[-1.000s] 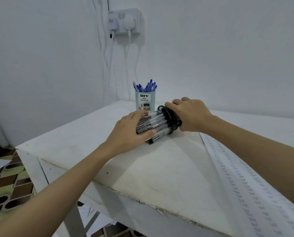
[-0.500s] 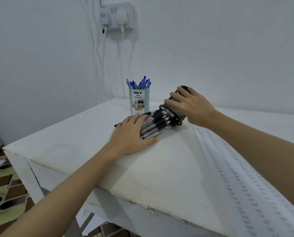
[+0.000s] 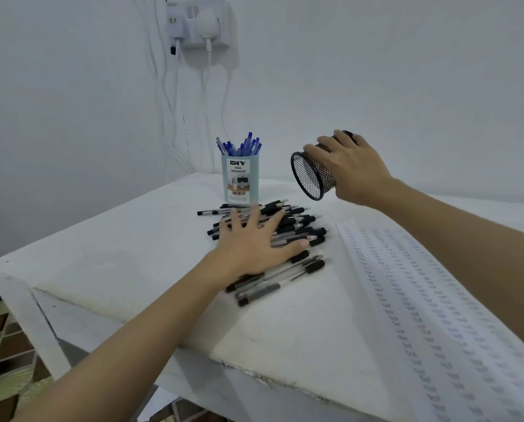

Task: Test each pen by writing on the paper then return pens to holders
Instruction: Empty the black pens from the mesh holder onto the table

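- Right now the left hand (image 3: 254,242) lies flat, fingers straight and spread, pressing on a loose pile of black pens (image 3: 288,233) that lies on the white table (image 3: 126,263).
- Its fingertips point toward the blue holder (image 3: 240,178), which stands upright just behind the pile, at the table's far side.
- That blue holder is a pale blue cylinder with a label reading "DIY DESK ORGANIZER", and it is packed with blue pens (image 3: 239,146) whose ends stick up above its rim.
- Up to the right of the blue holder, the right hand (image 3: 350,167) grips a black mesh holder (image 3: 312,175), fingers curled over its wall.
- The mesh holder is off the table, tipped on its side, its open mouth turned toward the blue holder and slightly downward; through the mouth only mesh can be seen.
- Most black pens lie roughly parallel, dark grips toward the right; a few at the near edge of the pile are blurred.
- Well to the right of the blue holder, a long sheet of paper (image 3: 431,300) runs toward the near edge of the table, covered in rows of small marks too small to read.
- On the wall above the blue holder sits a socket (image 3: 199,22) with plugs in it, white cables (image 3: 204,95) hanging down.
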Available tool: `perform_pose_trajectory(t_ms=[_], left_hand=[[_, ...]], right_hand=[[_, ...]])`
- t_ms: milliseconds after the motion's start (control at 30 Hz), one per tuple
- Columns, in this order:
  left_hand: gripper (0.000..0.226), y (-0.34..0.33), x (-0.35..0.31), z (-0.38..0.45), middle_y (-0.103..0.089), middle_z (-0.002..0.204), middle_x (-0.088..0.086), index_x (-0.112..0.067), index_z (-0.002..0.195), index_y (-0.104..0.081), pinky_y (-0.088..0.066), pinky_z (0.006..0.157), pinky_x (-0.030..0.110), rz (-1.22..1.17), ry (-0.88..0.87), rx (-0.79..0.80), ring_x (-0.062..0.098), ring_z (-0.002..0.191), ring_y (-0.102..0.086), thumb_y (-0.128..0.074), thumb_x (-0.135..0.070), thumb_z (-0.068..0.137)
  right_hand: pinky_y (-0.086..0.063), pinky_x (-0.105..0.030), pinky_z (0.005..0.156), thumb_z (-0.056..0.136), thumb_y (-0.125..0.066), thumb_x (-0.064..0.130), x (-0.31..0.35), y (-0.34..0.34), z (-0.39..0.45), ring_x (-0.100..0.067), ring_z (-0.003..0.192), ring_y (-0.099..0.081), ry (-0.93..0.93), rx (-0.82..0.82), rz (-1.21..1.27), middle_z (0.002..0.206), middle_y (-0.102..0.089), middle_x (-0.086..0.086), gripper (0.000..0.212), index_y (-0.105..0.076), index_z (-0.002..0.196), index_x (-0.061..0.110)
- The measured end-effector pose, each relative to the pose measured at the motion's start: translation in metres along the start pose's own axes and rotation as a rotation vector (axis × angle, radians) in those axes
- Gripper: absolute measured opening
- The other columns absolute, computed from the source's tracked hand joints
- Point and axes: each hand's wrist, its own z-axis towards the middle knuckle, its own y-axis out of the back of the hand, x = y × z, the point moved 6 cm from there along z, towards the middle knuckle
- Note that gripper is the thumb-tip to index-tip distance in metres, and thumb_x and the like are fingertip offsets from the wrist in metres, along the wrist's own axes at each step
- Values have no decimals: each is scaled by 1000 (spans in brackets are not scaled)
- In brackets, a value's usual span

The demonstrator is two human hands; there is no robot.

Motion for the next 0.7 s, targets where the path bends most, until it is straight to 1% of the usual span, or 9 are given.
perform_pose_trajectory(t_ms=[133, 233, 300, 367, 433, 467, 533, 567, 700], left_hand=[[97, 1, -3, 0, 13, 158, 5, -46, 147, -2, 6, 111, 59, -21, 30, 28, 42, 142, 13, -10, -89, 60], [98, 5, -5, 9, 15, 158, 5, -51, 145, -5, 10, 110, 60, -59, 42, 96, 43, 141, 17, -3, -88, 55], [92, 9, 0, 14, 17, 157, 3, -56, 142, -5, 15, 110, 61, -89, 37, 132, 42, 140, 20, 2, -87, 55], [83, 11, 9, 22, 17, 157, 2, -60, 139, -4, 15, 109, 62, -99, 42, 144, 41, 140, 20, 5, -83, 60], [70, 12, 21, 31, 18, 157, 1, -63, 137, -1, 12, 109, 64, -70, 65, 128, 42, 140, 18, -5, -83, 70], [70, 11, 27, 36, 20, 157, 0, -63, 137, 0, 11, 109, 64, -53, 77, 121, 42, 141, 17, -12, -84, 72], [79, 8, 33, 40, 23, 156, -3, -64, 137, 2, 10, 109, 62, -48, 99, 126, 41, 142, 15, -19, -87, 64], [84, 8, 34, 42, 24, 155, -3, -64, 137, 2, 9, 109, 61, -47, 105, 128, 40, 142, 14, -20, -89, 60], [90, 11, 36, 44, 23, 156, -2, -63, 136, 6, 5, 110, 64, 11, 119, 134, 41, 143, 6, -18, -92, 54]], right_hand=[[-29, -43, 107, 76, -66, 10, -4, -18, -6, -31, 132, -28, -80, 140, 110, 143, -36, -4, 78, -26, 143, 21], [-37, -47, 99, 75, -72, 20, -11, -34, -7, -34, 126, -33, -304, 211, 395, 134, -46, -10, 79, -27, 140, 14], [-41, -46, 98, 70, -77, 26, -15, -42, -8, -34, 122, -37, -486, 198, 672, 127, -49, -14, 83, -29, 136, 8], [-41, -44, 100, 67, -81, 22, -22, -51, -8, -31, 122, -40, -677, 150, 930, 126, -48, -13, 85, -32, 134, 5], [-44, -38, 98, 60, -85, 18, -29, -62, -8, -26, 119, -44, -823, 105, 1123, 127, -48, -8, 88, -37, 133, 8], [-46, -34, 95, 58, -87, 17, -31, -68, -8, -23, 117, -46, -871, 90, 1194, 126, -50, -5, 88, -39, 132, 9], [-45, -29, 87, 62, -86, 14, -32, -74, -8, -19, 110, -46, -914, 77, 1291, 120, -48, -1, 85, -37, 131, 8], [-44, -28, 86, 65, -85, 13, -32, -77, -8, -20, 110, -46, -918, 77, 1313, 120, -46, -4, 83, -35, 132, 8], [-42, -31, 89, 73, -80, 15, -28, -96, -9, -26, 123, -44, -928, 112, 1334, 135, -43, -11, 86, -25, 138, 9]])
